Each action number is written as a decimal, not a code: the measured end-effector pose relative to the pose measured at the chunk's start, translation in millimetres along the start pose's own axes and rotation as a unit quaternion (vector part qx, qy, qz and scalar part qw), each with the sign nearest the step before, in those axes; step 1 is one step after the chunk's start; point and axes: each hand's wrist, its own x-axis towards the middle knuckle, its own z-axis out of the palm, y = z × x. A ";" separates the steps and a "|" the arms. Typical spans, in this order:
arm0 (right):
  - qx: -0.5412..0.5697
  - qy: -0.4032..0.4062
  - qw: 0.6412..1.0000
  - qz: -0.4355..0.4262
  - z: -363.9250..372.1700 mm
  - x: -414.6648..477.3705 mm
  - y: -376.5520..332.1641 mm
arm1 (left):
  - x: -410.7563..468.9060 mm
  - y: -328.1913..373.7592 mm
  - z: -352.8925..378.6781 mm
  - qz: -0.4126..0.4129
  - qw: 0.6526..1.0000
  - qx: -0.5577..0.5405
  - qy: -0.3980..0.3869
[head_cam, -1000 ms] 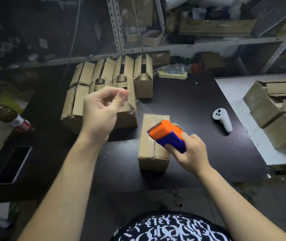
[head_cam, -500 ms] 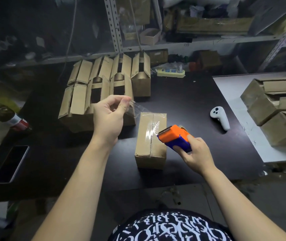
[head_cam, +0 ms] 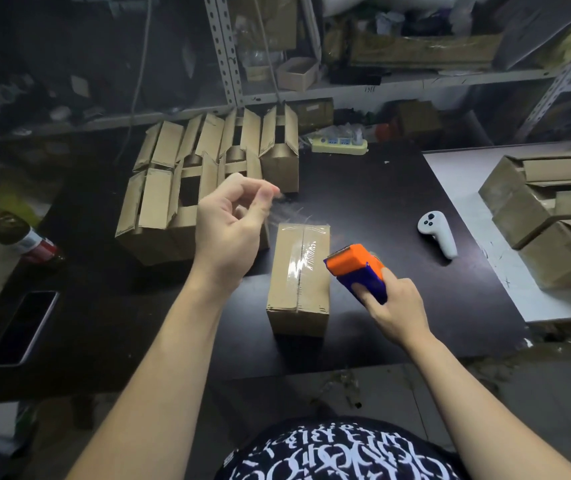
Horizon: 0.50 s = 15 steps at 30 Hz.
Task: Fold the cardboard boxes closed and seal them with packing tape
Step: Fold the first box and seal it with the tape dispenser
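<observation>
- The left hand (head_cam: 232, 233) pinches the loose end of clear tape (head_cam: 303, 254) between thumb and fingertips, raised past the box's far edge, likely to keep the strip taut.
- The right hand (head_cam: 395, 306) grips an orange and blue tape dispenser (head_cam: 357, 265) just beside the box.
- The box (head_cam: 298, 292) sits mid-table (head_cam: 363, 188), plain brown, flaps folded shut, with the shiny tape above its centre seam.

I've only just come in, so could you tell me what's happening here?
A person is taping a closed cardboard box on the table. The left hand pinches the free end of the clear tape above the box's far end; the right hand grips the orange-and-blue dispenser beside it. Open boxes stand behind.
</observation>
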 end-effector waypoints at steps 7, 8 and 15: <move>0.069 0.030 0.986 0.152 -8.7 12.6 -24.7 | -14.7 5.0 22.9 0.104 0.986 0.036 -0.124; 0.074 0.035 0.983 0.166 -10.4 14.2 -29.0 | -15.3 2.6 25.1 0.100 0.987 0.036 -0.122; 0.055 0.049 0.939 0.337 -7.1 32.7 -27.1 | -36.3 0.4 28.6 0.091 0.991 -0.030 -0.092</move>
